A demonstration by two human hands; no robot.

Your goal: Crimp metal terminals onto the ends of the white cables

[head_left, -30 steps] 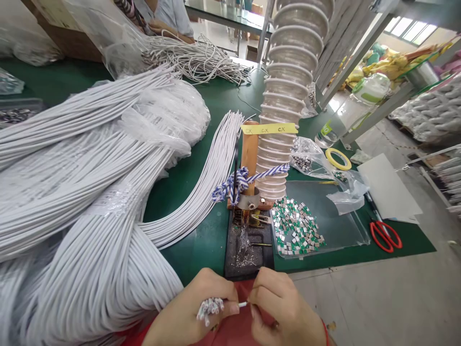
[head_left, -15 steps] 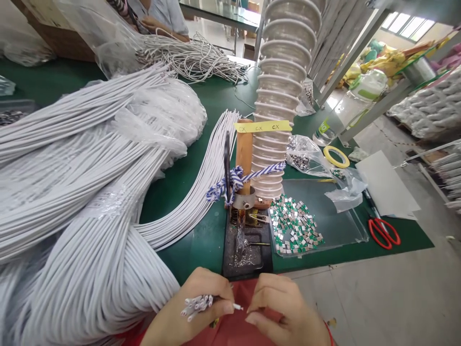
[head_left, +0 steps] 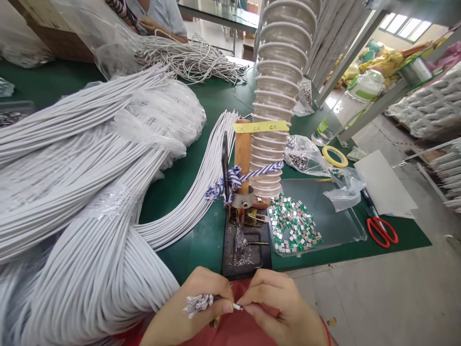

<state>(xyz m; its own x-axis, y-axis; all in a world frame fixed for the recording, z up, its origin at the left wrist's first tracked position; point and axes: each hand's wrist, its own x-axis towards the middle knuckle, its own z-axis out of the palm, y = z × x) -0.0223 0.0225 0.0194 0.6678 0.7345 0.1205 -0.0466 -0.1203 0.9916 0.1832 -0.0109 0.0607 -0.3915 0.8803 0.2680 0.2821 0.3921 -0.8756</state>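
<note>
Your left hand (head_left: 190,311) is curled shut around a bunch of white cable ends (head_left: 197,304), their cut faces fanning out past your fingers, while a thin white tip (head_left: 237,306) pokes out toward your right hand (head_left: 279,310). That hand is nearly closed to a pinch, thumb and fingers meeting at the tip (whether they truly grip it, you can't tell from here). As things lie, great hanks of white cable (head_left: 90,216) fill the mat to your left, with a looser tangle (head_left: 190,60) further off, and an acrylic tray (head_left: 334,211) holds a heap of small green-and-metal pieces (head_left: 293,225). Right in front of your hands sits a dark, speckled block (head_left: 245,269), with a wooden post (head_left: 242,156) and ribbed clear duct (head_left: 279,91) rising behind it. A strip of green mat (head_left: 190,235) shows between the hanks and the block, the tray's edge stands close on the right, and the mat's front edge runs off toward the floor near your right wrist.
</note>
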